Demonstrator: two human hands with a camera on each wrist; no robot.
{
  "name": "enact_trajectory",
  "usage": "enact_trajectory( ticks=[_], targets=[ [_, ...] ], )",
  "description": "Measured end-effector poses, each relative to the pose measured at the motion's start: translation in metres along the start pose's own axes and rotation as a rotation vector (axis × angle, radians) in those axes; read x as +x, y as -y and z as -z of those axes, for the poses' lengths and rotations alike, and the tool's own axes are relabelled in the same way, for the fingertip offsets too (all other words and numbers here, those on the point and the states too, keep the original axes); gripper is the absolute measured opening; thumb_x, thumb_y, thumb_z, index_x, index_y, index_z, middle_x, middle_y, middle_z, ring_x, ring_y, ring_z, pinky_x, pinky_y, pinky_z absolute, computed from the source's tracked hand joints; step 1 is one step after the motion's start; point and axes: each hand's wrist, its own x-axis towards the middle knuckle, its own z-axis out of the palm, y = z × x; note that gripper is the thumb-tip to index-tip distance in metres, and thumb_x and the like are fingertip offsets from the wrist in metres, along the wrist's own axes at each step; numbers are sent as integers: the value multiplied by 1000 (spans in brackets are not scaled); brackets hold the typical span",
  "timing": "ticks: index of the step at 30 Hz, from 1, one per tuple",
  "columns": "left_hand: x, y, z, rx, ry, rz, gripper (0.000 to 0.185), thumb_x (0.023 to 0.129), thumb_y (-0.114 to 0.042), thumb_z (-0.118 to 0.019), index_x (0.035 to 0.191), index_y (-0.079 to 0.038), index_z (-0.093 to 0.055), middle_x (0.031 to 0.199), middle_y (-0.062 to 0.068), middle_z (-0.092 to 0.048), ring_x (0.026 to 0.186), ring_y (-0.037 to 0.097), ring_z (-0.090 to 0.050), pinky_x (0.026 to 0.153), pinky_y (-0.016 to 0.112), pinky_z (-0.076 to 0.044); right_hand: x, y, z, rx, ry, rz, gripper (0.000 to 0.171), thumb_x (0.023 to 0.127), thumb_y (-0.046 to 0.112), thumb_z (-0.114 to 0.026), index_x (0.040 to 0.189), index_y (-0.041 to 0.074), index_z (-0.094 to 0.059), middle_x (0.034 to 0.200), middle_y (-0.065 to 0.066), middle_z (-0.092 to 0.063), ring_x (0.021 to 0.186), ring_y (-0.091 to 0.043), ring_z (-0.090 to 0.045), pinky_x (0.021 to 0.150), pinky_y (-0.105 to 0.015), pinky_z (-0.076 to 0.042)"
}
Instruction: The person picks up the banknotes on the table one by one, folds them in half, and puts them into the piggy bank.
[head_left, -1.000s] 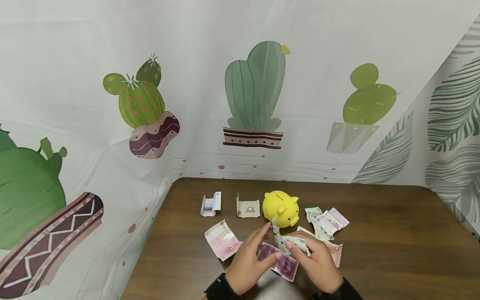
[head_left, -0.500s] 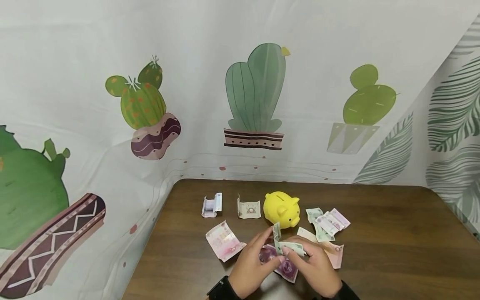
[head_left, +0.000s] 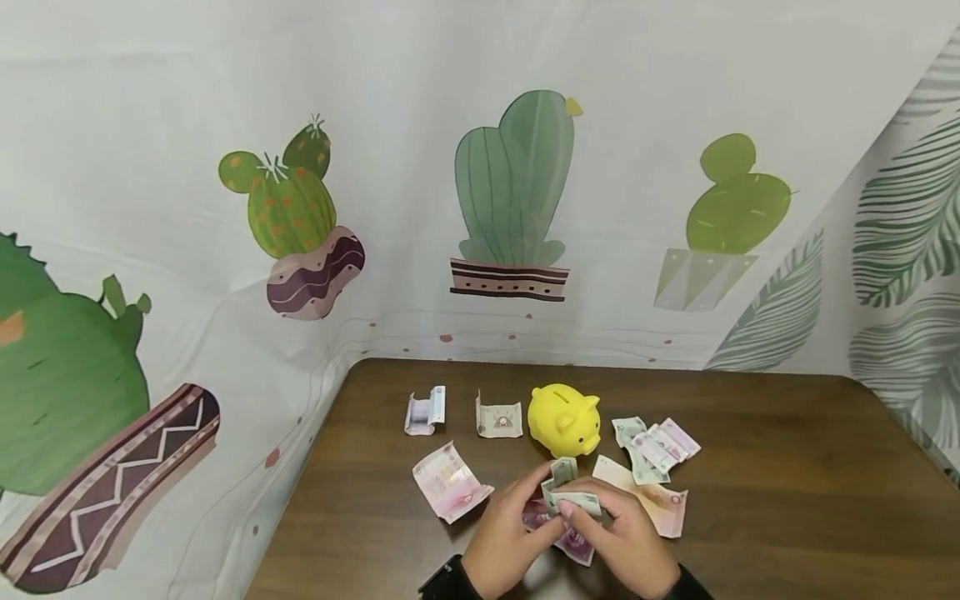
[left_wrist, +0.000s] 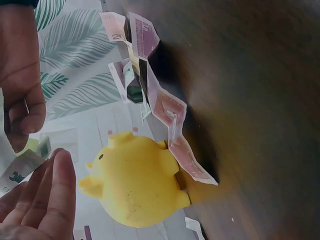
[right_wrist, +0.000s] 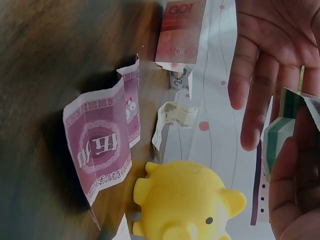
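In the head view, a creased green banknote (head_left: 576,502) is between my hands, with one end folded upward. My right hand (head_left: 632,533) pinches it between thumb and fingers. My left hand (head_left: 504,532) is at its other end, fingers fairly straight and touching the raised flap; the right wrist view shows those left fingers (right_wrist: 260,95) extended beside the note. Below the hands a purple banknote (head_left: 576,547) lies on the table, partly covered by them. A yellow piggy bank (head_left: 561,421) with a slot in its back stands just beyond the hands.
A pink banknote (head_left: 450,482) lies to the left. Behind it are a bluish folded note (head_left: 424,412) and a beige one (head_left: 501,421). Right of the piggy bank, green and lilac notes (head_left: 662,446) overlap near an orange-pink note (head_left: 666,504). A cactus-print cloth (head_left: 390,167) hangs behind the table (head_left: 787,467).
Both hands have come closer together. My left fingers have met the green banknote's raised end, and its upright flap now leans and opens out more. The other notes and piggy bank stay put.
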Motion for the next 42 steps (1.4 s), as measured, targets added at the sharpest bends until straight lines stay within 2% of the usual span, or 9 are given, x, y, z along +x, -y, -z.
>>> enact_trajectory(
  ticks=[7, 15, 25, 29, 36, 42],
  targets=[
    [-2, -4, -1, 82, -22, 1, 55, 96, -28, -69, 148, -21, -50, 136, 2, -65, 114, 8, -63, 95, 29, -55, -1, 2, 0, 13, 15, -3, 27, 93, -7, -64, 112, 9, -72, 107, -8, -73, 105, -7, -67, 90, -17, -53],
    [0, -8, 4, 47, -54, 26, 49, 98, -34, -67, 141, -15, -57, 128, 3, -69, 108, 7, -65, 90, 27, -57, 0, 3, 2, -14, 18, -34, 33, 93, -5, -65, 121, 11, -68, 117, -5, -73, 117, -3, -63, 98, -15, -50],
    [2, -5, 7, 47, -104, 22, 31, 95, -24, -70, 125, -17, -68, 118, -1, -73, 102, 3, -67, 87, 24, -56, 2, -2, 5, -111, -16, 78, 42, 87, -12, -68, 123, 10, -67, 115, -6, -73, 115, -5, -64, 100, -13, -46],
    [2, -3, 8, 40, -119, 40, 28, 96, -27, -69, 123, -17, -69, 116, 0, -74, 100, 3, -68, 86, 24, -57, 2, -2, 6, -121, -32, 72, 43, 86, -12, -69, 123, 10, -67, 113, -5, -73, 110, -4, -65, 95, -14, -49],
    [3, -3, 11, 26, -137, 82, 26, 97, -30, -68, 120, -18, -70, 111, 1, -75, 95, 6, -70, 86, 25, -57, 3, -1, 11, -153, -87, 70, 43, 82, -14, -72, 119, 9, -68, 97, 0, -68, 86, -5, -61, 77, -17, -50],
    [3, -5, 15, 57, -157, 91, 19, 96, -29, -69, 113, -20, -72, 106, -2, -75, 94, 5, -67, 85, 26, -56, 3, -1, 10, -146, -128, 39, 50, 81, -14, -74, 126, 3, -62, 100, -6, -63, 81, -5, -57, 74, -17, -49]
  ],
)
